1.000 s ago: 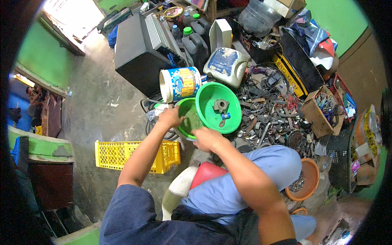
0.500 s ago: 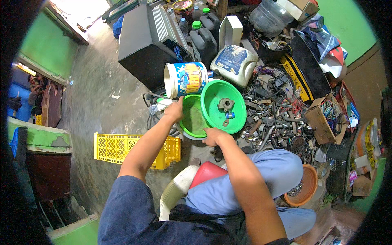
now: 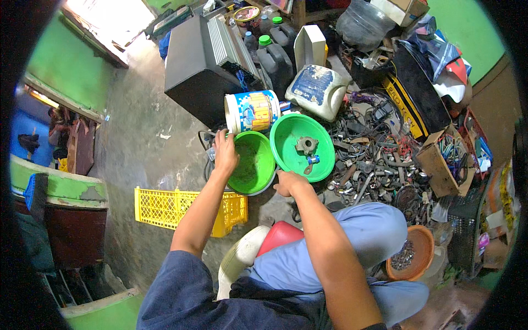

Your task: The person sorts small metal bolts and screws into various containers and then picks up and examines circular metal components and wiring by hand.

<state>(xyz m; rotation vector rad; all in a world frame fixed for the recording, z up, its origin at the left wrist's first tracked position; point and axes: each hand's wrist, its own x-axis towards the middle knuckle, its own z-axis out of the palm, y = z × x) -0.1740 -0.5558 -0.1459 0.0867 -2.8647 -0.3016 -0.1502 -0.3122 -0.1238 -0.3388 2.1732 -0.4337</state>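
Note:
My left hand (image 3: pixel 225 155) lies along the left rim of a lime-green basin (image 3: pixel 252 165), its fingers stretched and apart. A pale rim shows beneath this basin. Just right of it, a blue-green basin (image 3: pixel 283 142) holds a rough metal part (image 3: pixel 306 145), a small blue-and-white cylinder (image 3: pixel 313 159) and a small brownish piece (image 3: pixel 308 170). My right hand (image 3: pixel 290 183) is closed at the lower left rim of the blue-green basin; its fingertips are partly hidden. A white bucket with a blue and yellow print (image 3: pixel 253 111) lies on its side beyond the basins.
A yellow crate (image 3: pixel 170 208) stands left of my left forearm. Loose metal parts and wires (image 3: pixel 374 165) cover the floor at right. A white jerrycan (image 3: pixel 318 92), a black cabinet (image 3: pixel 201 66) and a dark jerrycan (image 3: pixel 275 66) stand beyond. An orange bowl (image 3: pixel 416 252) sits by my knee.
The lime-green basin has shifted out from under the blue-green one, to the left and nearer me. My left hand has moved left and spread its fingers; my right hand stays at the rim.

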